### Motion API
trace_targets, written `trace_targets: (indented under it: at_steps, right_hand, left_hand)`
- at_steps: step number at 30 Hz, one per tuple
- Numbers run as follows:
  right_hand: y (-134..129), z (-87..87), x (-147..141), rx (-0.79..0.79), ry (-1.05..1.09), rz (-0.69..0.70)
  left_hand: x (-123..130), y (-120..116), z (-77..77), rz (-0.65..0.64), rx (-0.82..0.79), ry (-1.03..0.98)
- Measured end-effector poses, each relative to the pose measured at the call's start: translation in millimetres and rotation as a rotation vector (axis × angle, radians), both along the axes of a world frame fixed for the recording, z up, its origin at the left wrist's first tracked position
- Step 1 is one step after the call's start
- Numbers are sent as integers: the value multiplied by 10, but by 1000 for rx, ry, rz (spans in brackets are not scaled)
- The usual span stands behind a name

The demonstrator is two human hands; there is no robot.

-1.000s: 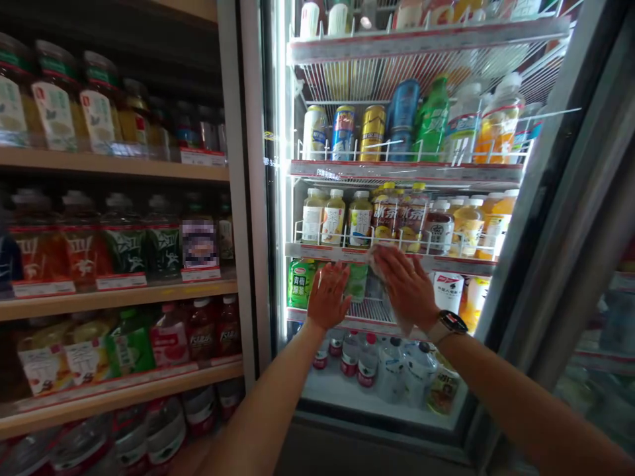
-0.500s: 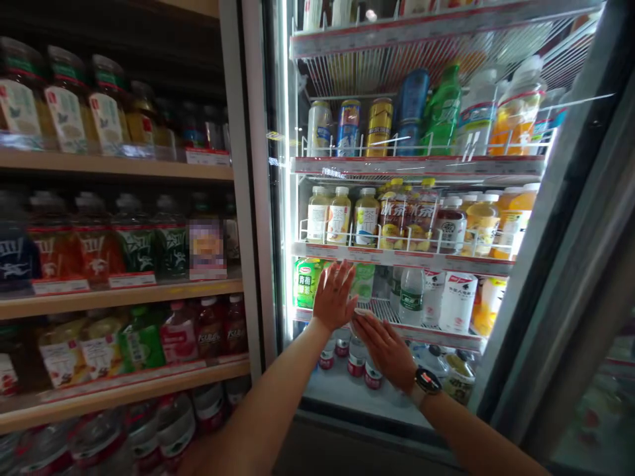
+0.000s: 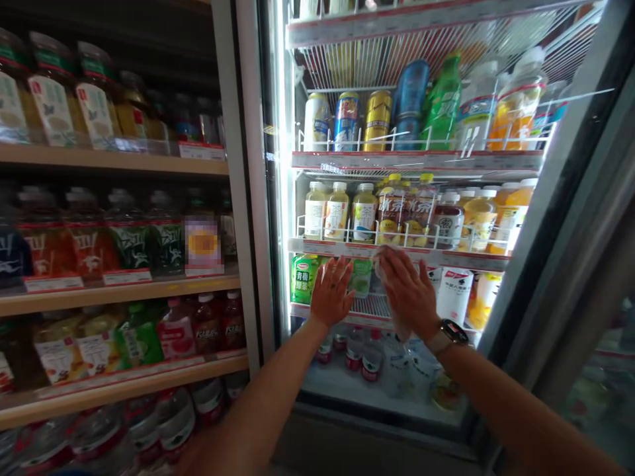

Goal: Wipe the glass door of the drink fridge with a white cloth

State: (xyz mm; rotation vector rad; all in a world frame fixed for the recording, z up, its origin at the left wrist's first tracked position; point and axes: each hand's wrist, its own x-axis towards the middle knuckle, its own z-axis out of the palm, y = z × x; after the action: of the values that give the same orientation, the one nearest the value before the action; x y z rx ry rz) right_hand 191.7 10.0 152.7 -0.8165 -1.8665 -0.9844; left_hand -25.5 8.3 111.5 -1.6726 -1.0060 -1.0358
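Observation:
My left hand (image 3: 331, 292) lies flat with spread fingers against the glass door (image 3: 317, 139) of a drinks cooler. My right hand (image 3: 407, 292) presses a crumpled white cloth (image 3: 391, 294) to the same glass, close to my left hand. The cloth hangs down past the heel of my right hand, and part of it is hidden under my palm. A dark smartwatch (image 3: 449, 336) sits on my right wrist. Behind the glass, at hand height, are a wire cooler shelf (image 3: 397, 254) and green drink cartons (image 3: 303, 279).
Wooden shelves (image 3: 114, 294) of bottled drinks stand to the left of the cooler. Cans and bottles fill the cooler's wire shelves behind the glass. A grey metal door frame (image 3: 560, 205) runs up the right side, and a dark base lies below the door.
My right hand has moved up and to the right, and the white cloth now shows under it. My left hand stays on the glass at nearly the same place.

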Motion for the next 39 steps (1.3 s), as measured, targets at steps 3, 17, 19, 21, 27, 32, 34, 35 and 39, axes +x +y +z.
trace_targets:
  at_steps: [3, 17, 19, 21, 27, 32, 34, 35, 39]
  right_hand:
    - [25, 195, -37, 64, 139, -12]
    - [-25, -1273, -234, -3, -136, 64]
    - [-35, -1374, -210, 3, -168, 80]
    - [-44, -1391, -173, 3, -206, 101]
    - [-38, -825, -82, -12, -172, 96]
    - [-1, -198, -156, 18, 168, 37]
    - [4, -195, -223, 29, 217, 41]
    - [2, -270, -255, 28, 203, 46]
    - [-41, -935, -327, -14, -23, 81]
  left_hand:
    - [0, 2, 0, -1, 34, 2]
    - [9, -23, -288, 56, 12, -8]
    - [-1, -20, -397, 67, 14, 3]
    - [-14, -17, -450, 73, -1, 9]
    - [-21, -35, -415, 75, 17, 5]
    - [-5, -55, -409, 95, 25, 6]
    - [-4, -54, -415, 98, 20, 6]
    - [-5, -51, -419, 100, 18, 8]
    - [-15, -35, -442, 103, 13, 12]
